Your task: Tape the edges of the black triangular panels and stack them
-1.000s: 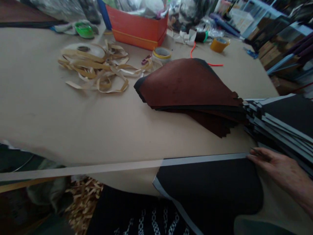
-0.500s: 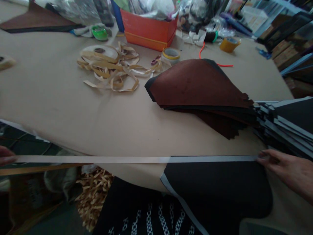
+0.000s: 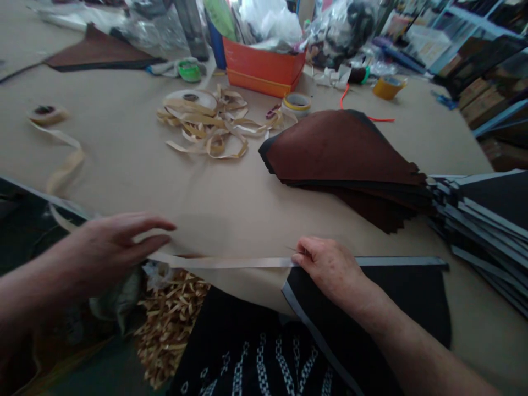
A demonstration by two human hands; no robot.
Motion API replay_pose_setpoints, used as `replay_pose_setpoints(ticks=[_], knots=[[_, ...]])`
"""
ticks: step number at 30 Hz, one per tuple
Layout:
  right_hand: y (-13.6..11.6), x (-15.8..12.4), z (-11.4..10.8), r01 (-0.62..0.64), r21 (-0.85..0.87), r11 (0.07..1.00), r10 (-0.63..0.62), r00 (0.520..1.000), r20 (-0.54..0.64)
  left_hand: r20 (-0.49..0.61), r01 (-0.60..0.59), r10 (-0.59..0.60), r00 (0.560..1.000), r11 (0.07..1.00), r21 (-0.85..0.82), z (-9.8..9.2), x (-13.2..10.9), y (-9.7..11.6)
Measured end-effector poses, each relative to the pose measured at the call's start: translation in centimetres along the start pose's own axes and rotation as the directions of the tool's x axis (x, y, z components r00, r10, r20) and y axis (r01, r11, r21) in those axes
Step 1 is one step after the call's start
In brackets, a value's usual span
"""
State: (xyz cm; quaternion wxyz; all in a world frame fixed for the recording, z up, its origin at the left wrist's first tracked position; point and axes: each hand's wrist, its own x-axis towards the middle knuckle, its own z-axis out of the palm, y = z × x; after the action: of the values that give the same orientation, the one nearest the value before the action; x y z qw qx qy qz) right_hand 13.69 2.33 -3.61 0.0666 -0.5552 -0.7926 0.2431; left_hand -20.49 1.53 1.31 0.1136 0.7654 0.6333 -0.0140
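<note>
A dark piece of sheet material (image 3: 408,297) lies at the table's front edge, with pale tape (image 3: 396,261) along its top edge. From its left corner the tape runs on past the material as a loose strip (image 3: 231,263). My right hand (image 3: 330,269) is closed, thumb and fingers pinched on the tape at that corner. A thin sliver shows at its fingertips, too small to name. My left hand (image 3: 119,242) hovers just above the strip's left end, thumb and fingers apart, nothing between them. Another pale band (image 3: 286,289) edges the piece's lower left side.
Brown and black cut pieces (image 3: 346,148) are stacked behind, with taped dark pieces (image 3: 490,220) at right. A tape roll (image 3: 47,114) trails a strip at left. Tangled beige strips (image 3: 210,121), a red box (image 3: 264,69) and yellow tape (image 3: 388,87) stand farther back. Curled scraps (image 3: 171,324) lie below the edge.
My right hand has moved left along the tape from the material's right end to its left corner. My left hand has let go of the strip and come in from the far left.
</note>
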Motion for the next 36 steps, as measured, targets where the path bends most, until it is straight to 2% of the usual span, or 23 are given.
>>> replay_pose_setpoints(ticks=[2, 4, 6, 9, 12, 15, 20, 22, 27, 33, 36], knots=[[0.0, -0.1, -0.1, -0.035, 0.029, 0.999, 0.035, 0.999, -0.004, 0.058, -0.108, 0.121, 0.991, 0.976, -0.187, 1.6, 0.9, 4.3], [0.1, -0.5, -0.7, -0.068, 0.146, 0.987, 0.069, 0.998, -0.001, 0.068, -0.248, 0.27, 0.961, 0.941, -0.23, 3.0, 1.8, 8.6], [0.3, -1.3, -1.6, -0.086, 0.284, 0.955, 0.091, 0.996, -0.005, 0.067, -0.33, 0.34, 0.938, 0.935, -0.131, 4.1, 2.5, 11.9], [0.7, -2.9, -2.8, -0.09, 0.428, 0.899, 0.113, 0.993, -0.028, 0.043, -0.341, 0.34, 0.939, 0.939, 0.038, 4.8, 3.2, 14.6], [0.7, -4.3, -3.1, -0.082, 0.516, 0.853, 0.119, 0.992, -0.039, 0.035, -0.34, 0.338, 0.94, 0.937, 0.084, 4.8, 3.6, 15.2], [0.2, -4.8, -2.5, -0.074, 0.597, 0.799, 0.136, 0.989, -0.059, 0.061, -0.363, 0.359, 0.931, 0.927, 0.092, 4.4, 4.0, 15.3], [-0.5, -4.0, 0.1, -0.246, 0.757, 0.605, 0.218, 0.966, 0.139, 0.133, -0.404, 0.39, 0.911, 0.909, 0.104, 3.4, 4.7, 15.6], [-0.6, -3.8, 1.1, -0.249, 0.738, 0.628, 0.254, 0.961, 0.108, 0.164, -0.409, 0.391, 0.906, 0.907, 0.1, 3.2, 5.0, 15.8], [-0.9, -3.9, 2.4, -0.192, 0.568, 0.8, 0.254, 0.967, -0.031, 0.251, -0.389, 0.358, 0.899, 0.918, 0.083, 2.9, 5.5, 16.1], [-1.6, -4.3, 2.7, -0.174, 0.404, 0.898, 0.233, 0.967, -0.102, 0.294, -0.372, 0.338, 0.894, 0.926, 0.065, 2.4, 5.4, 16.4], [-1.8, -4.4, 2.9, -0.186, 0.391, 0.901, 0.251, 0.961, -0.121, 0.3, -0.369, 0.338, 0.892, 0.928, 0.051, 2.4, 5.3, 16.3]])
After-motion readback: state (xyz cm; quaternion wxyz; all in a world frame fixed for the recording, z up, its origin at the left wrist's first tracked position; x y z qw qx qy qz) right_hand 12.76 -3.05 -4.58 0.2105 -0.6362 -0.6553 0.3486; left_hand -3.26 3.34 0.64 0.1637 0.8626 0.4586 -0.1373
